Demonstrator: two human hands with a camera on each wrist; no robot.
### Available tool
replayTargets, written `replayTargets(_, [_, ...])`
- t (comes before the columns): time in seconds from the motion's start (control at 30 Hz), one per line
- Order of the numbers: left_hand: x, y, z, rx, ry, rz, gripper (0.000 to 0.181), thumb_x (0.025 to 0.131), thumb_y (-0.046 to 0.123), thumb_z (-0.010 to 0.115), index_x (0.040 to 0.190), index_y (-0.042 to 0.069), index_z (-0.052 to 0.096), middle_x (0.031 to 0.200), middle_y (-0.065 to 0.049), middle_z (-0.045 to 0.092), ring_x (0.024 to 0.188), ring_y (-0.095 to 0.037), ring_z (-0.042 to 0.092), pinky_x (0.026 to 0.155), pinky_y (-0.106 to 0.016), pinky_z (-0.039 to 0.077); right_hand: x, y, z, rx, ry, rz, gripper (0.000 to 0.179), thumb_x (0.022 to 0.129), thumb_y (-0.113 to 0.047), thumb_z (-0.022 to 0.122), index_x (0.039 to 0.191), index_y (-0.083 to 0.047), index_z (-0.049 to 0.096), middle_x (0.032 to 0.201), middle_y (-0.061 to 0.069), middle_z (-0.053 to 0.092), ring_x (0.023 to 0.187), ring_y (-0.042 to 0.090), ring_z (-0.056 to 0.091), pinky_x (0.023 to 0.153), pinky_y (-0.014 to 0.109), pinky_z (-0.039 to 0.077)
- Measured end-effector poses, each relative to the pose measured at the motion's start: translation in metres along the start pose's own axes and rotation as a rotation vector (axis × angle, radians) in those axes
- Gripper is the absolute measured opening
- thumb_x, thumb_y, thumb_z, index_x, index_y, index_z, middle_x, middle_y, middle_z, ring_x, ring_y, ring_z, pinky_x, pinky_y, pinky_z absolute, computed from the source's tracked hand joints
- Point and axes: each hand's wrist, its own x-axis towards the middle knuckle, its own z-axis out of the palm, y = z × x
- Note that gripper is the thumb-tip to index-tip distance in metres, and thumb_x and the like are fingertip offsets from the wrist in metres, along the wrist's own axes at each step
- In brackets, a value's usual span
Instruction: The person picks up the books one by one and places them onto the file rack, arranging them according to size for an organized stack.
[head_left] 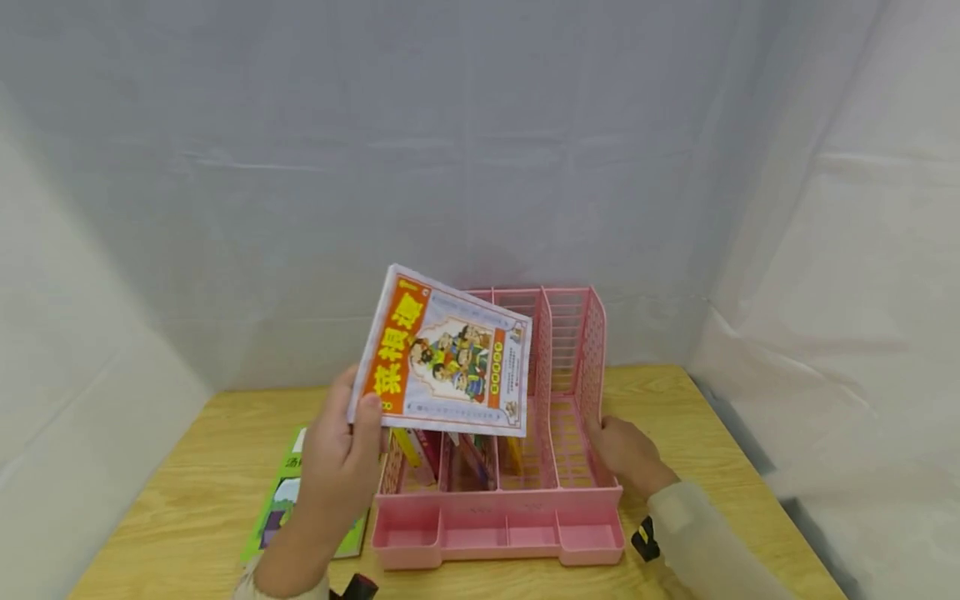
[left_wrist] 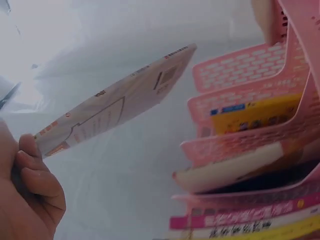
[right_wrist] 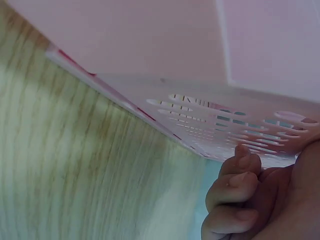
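Note:
My left hand [head_left: 348, 454] grips a thin book [head_left: 457, 358] by its left edge, thumb on the cover. Its cover is white with an orange title strip and cartoon figures. The book is held up in the air, tilted, in front of a pink desk file rack [head_left: 498, 500]. My right hand [head_left: 633, 454] holds the rack's right side wall; in the right wrist view its curled fingers [right_wrist: 232, 187] lie against the outside of the slotted panel. Several books stand in the rack's left and middle slots, among them a yellow one [left_wrist: 257, 114]. The rightmost slot shows bare mesh.
A green book [head_left: 277, 492] lies on the wooden table [head_left: 180, 467] left of the rack, partly hidden by my left forearm. Small pink compartments [head_left: 532, 533] run along the rack's front. Pale sheeting [head_left: 315, 167] hangs behind and at both sides.

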Motion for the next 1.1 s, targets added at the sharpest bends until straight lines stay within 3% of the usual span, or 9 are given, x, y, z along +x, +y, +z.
replayTargets(0.1, [0.002,-0.002,0.016,0.059,-0.082,-0.049,0.039,0.107,0.004,0.044,0.146,0.004,0.049,0.074,-0.001,0.058,0.053,-0.006,0.045,0.04,-0.023,0.042,0.0,-0.001,0.003,0.023,0.007,0.009,0.056,0.11,-0.047,0.032,0.107,-0.001,0.064,0.091,0.011,0.064,0.081,0.026,0.06,0.07,0.042,0.048])
replayTargets(0.27, [0.005,-0.007,0.036,0.207,-0.178,-0.131,0.042,0.11,0.017,0.044,0.151,0.006,0.044,0.104,-0.013,0.07,0.056,-0.009,0.048,0.046,-0.025,0.046,0.002,-0.002,0.011,0.058,0.01,0.015,0.064,0.109,-0.052,0.031,0.122,0.003,0.063,0.106,0.016,0.068,0.093,0.029,0.064,0.082,0.049,0.052])
replayTargets(0.33, [0.006,-0.01,0.043,0.269,-0.206,-0.15,0.043,0.111,0.02,0.044,0.151,0.006,0.042,0.106,-0.014,0.071,0.054,-0.009,0.048,0.045,-0.025,0.045,0.002,-0.002,0.013,0.072,0.007,0.015,0.067,0.109,-0.054,0.03,0.122,0.003,0.062,0.105,0.016,0.068,0.093,0.029,0.064,0.082,0.049,0.052])
replayTargets(0.5, [0.004,-0.017,0.061,0.394,-0.257,-0.165,0.043,0.11,0.023,0.047,0.149,0.005,0.043,0.087,-0.01,0.07,0.05,-0.009,0.045,0.043,-0.024,0.039,0.001,-0.004,0.015,0.103,0.005,0.019,0.071,0.108,-0.059,0.029,0.12,0.003,0.062,0.101,0.014,0.067,0.089,0.027,0.063,0.077,0.047,0.052])
replayTargets(0.67, [0.002,-0.026,0.083,0.458,-0.299,-0.123,0.041,0.108,0.02,0.05,0.145,0.002,0.046,0.067,-0.002,0.059,0.042,-0.006,0.038,0.036,-0.02,0.031,-0.001,-0.004,0.015,0.126,0.006,0.022,0.072,0.108,-0.059,0.028,0.119,0.002,0.062,0.1,0.014,0.067,0.088,0.028,0.062,0.077,0.047,0.052])
replayTargets(0.83, [-0.008,-0.042,0.11,0.547,-0.266,0.006,0.039,0.104,0.014,0.054,0.14,-0.001,0.051,0.053,0.008,0.042,0.036,0.0,0.027,0.032,-0.015,0.021,-0.001,-0.002,0.015,0.116,0.015,0.019,0.071,0.108,-0.059,0.028,0.117,0.002,0.062,0.095,0.013,0.065,0.082,0.027,0.06,0.071,0.044,0.05])
replayTargets(0.93, [-0.019,-0.051,0.12,0.597,-0.24,0.053,0.038,0.102,0.012,0.059,0.137,-0.004,0.053,0.049,0.01,0.034,0.037,0.001,0.022,0.034,-0.014,0.017,-0.001,-0.001,0.017,0.124,0.01,0.021,0.068,0.109,-0.058,0.029,0.114,0.0,0.062,0.09,0.011,0.062,0.077,0.026,0.057,0.066,0.04,0.047])
replayTargets(1.1, [-0.026,-0.055,0.127,0.603,-0.244,0.039,0.048,0.102,0.014,0.065,0.143,-0.004,0.05,0.048,0.011,0.032,0.037,0.001,0.021,0.036,-0.014,0.017,0.001,-0.001,0.018,0.117,0.009,0.018,0.064,0.109,-0.057,0.03,0.111,-0.002,0.063,0.086,0.01,0.061,0.074,0.025,0.056,0.063,0.038,0.045])
